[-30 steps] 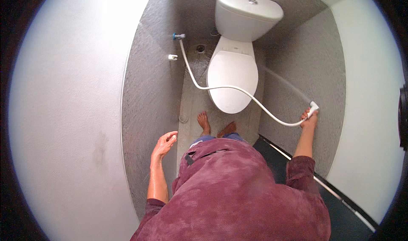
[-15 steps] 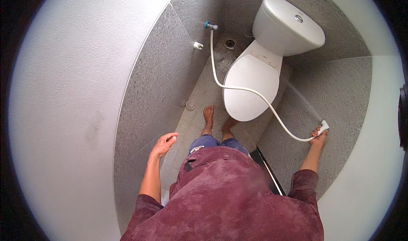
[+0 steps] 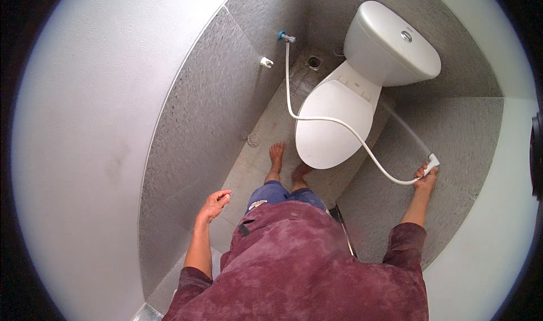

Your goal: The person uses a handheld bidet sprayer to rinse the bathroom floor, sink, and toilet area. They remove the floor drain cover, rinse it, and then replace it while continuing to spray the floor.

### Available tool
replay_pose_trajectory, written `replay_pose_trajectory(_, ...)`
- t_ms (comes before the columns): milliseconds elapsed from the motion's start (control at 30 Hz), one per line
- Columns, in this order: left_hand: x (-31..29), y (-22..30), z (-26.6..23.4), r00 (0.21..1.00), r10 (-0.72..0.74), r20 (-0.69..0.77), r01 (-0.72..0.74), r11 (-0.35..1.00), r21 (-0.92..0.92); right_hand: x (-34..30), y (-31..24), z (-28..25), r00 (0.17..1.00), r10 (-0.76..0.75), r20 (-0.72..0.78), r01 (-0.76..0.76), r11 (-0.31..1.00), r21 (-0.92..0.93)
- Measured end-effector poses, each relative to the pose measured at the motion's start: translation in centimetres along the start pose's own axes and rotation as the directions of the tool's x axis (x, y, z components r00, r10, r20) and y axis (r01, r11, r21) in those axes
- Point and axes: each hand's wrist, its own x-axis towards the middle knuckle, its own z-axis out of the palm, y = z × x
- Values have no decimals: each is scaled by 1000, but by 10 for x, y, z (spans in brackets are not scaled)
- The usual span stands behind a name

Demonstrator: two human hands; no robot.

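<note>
My right hand (image 3: 425, 178) is wrapped round a white handheld bidet sprayer (image 3: 434, 161) near the right wall. A thin jet of water shoots from the sprayer's head toward the floor to the right of the toilet (image 3: 334, 131). From the sprayer the white hose (image 3: 362, 143) loops across the closed toilet lid and up to a small metal valve (image 3: 288, 38) on the left wall. My left hand (image 3: 214, 205) hangs in the air near the left wall, fingers loosely stretched and nothing in them.
A white sprayer holder (image 3: 266, 62) juts from the left wall. One floor drain (image 3: 253, 139) lies left of my bare feet, and a dark drain opening (image 3: 314, 62) is behind the toilet. Grey tiled walls stand close on both sides. The floor looks wet.
The view has shifted a little, so the toilet sits slightly lower and further right. My right hand still sprays with the sprayer; my left hand has dropped slightly.
</note>
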Motion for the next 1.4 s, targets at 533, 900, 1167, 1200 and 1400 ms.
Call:
replay_pose_trajectory(533, -70, 5, 43, 993, -93, -67, 91, 995, -36, 7, 7, -31, 982, 23, -189, -59, 980, -189)
replay_pose_trajectory(900, -29, -31, -17, 991, 110, 80, -116, 990, 76, -213, 240, -39, 878, -109, 465, 476, 288, -831)
replay_pose_trajectory(1167, -47, -89, -55, 974, 194, 118, -215, 953, 212, -341, 359, 85, 625, 410, 664, 761, -131, -635)
replay_pose_trajectory(1200, -51, -91, -56, 975, 182, 126, -204, 959, 197, -343, 360, 94, 644, 401, 651, 750, -164, -641)
replay_pose_trajectory(1400, -56, -99, -65, 962, 219, 166, -249, 950, 189, -340, 369, 124, 706, 336, 624, 707, -267, -655)
